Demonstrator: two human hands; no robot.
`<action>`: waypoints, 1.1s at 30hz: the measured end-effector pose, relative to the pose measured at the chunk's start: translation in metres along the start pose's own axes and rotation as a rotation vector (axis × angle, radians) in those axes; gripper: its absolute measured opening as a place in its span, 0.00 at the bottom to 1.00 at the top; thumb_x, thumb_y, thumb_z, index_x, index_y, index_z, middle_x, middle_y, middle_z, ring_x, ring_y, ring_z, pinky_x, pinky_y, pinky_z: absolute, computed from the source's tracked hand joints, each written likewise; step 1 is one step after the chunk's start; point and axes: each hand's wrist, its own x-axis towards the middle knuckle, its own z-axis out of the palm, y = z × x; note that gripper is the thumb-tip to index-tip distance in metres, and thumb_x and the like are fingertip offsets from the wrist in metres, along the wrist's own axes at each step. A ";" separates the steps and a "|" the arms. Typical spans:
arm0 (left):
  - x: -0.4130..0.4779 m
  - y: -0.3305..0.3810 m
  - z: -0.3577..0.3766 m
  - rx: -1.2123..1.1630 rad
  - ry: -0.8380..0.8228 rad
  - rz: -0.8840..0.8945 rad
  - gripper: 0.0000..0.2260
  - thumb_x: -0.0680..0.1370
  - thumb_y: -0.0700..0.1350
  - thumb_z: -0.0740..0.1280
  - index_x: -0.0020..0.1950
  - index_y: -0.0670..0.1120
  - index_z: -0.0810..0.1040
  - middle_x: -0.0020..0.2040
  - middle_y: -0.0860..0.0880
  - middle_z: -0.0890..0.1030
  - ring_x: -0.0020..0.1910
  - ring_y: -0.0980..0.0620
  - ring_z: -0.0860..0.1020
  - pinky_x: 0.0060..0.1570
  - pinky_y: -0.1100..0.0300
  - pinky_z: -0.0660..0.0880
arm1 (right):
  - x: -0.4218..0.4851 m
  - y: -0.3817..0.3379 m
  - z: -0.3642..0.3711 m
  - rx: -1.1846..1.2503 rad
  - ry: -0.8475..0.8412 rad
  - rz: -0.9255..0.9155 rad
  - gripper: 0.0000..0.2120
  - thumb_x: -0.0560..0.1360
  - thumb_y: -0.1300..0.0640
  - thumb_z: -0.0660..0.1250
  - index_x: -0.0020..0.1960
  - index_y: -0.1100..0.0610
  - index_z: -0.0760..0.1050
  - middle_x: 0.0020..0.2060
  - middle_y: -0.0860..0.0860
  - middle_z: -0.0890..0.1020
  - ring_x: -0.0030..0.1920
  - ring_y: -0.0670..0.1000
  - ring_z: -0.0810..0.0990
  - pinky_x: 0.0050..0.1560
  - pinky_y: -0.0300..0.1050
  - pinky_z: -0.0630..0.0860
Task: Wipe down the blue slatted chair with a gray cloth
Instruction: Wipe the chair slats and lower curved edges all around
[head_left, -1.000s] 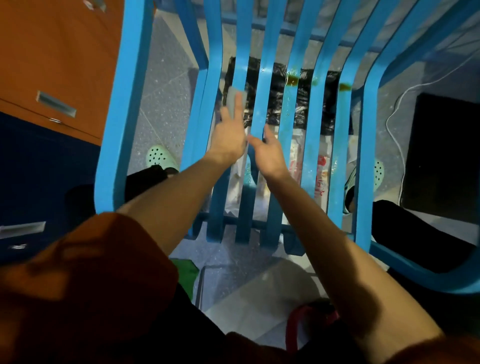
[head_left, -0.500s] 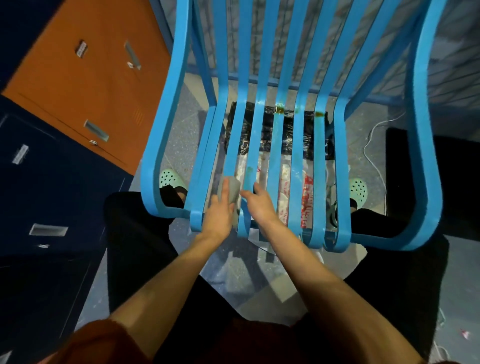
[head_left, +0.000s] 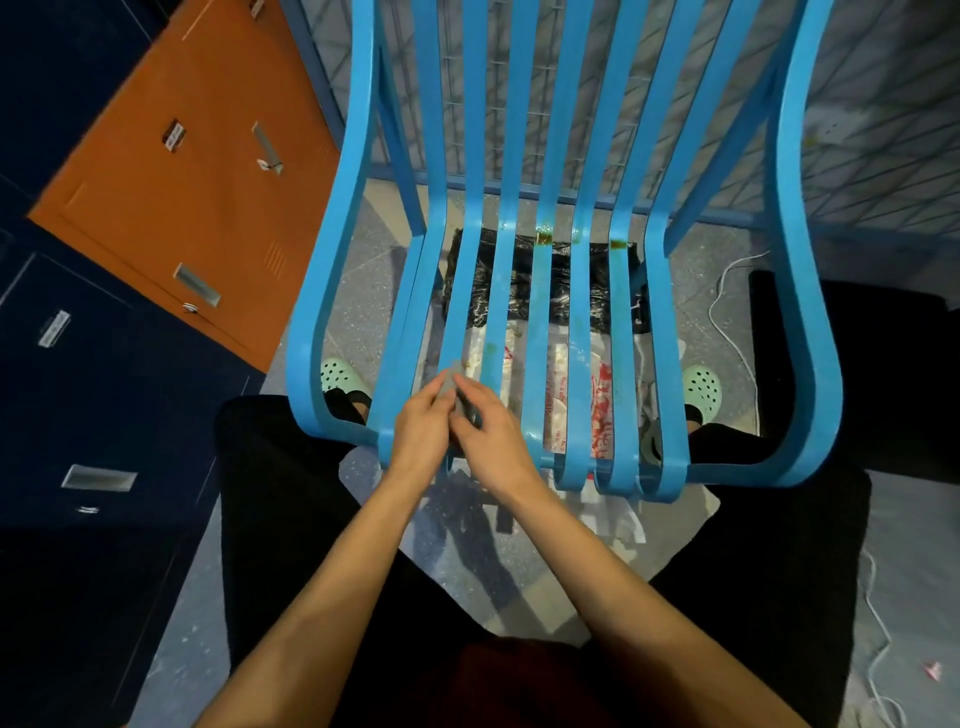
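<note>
The blue slatted chair (head_left: 579, 291) stands right in front of me, its seat slats running toward me. Brown stains (head_left: 544, 236) sit on the slats at the back of the seat. My left hand (head_left: 421, 431) and my right hand (head_left: 491, 434) meet over the seat's front left slats. Between their fingers they pinch a small gray cloth (head_left: 448, 384); only a folded corner of it shows above the fingertips.
Orange (head_left: 187, 171) and dark blue lockers (head_left: 93, 395) stand close on the left. Under the seat lie a black plastic bag (head_left: 519, 291) and a white bag with red print (head_left: 597, 405). A white cable (head_left: 727, 317) runs on the floor at right. My green clogs flank the chair.
My hands have drawn back from the rear of the seat to its front edge and come together on the cloth. The view has pulled back and up from the chair.
</note>
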 end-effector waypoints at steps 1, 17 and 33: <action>-0.001 0.010 0.004 -0.213 -0.069 -0.105 0.19 0.84 0.46 0.58 0.74 0.46 0.69 0.67 0.43 0.76 0.64 0.44 0.77 0.51 0.62 0.77 | 0.002 -0.002 -0.004 0.009 0.017 -0.011 0.23 0.80 0.59 0.63 0.75 0.52 0.66 0.74 0.49 0.67 0.73 0.47 0.65 0.75 0.50 0.63; 0.071 0.007 0.002 0.344 0.016 0.093 0.13 0.81 0.43 0.63 0.65 0.45 0.77 0.61 0.47 0.80 0.60 0.51 0.77 0.61 0.61 0.71 | 0.024 0.061 -0.011 -0.756 -0.056 -0.102 0.28 0.83 0.51 0.55 0.80 0.52 0.49 0.79 0.56 0.41 0.78 0.57 0.40 0.78 0.56 0.47; 0.168 -0.003 0.037 0.435 -0.016 0.315 0.22 0.85 0.46 0.53 0.79 0.45 0.57 0.79 0.50 0.57 0.78 0.55 0.55 0.76 0.62 0.50 | 0.096 0.070 0.003 -0.687 0.051 -0.171 0.36 0.71 0.72 0.51 0.77 0.67 0.41 0.74 0.69 0.40 0.74 0.72 0.36 0.68 0.71 0.62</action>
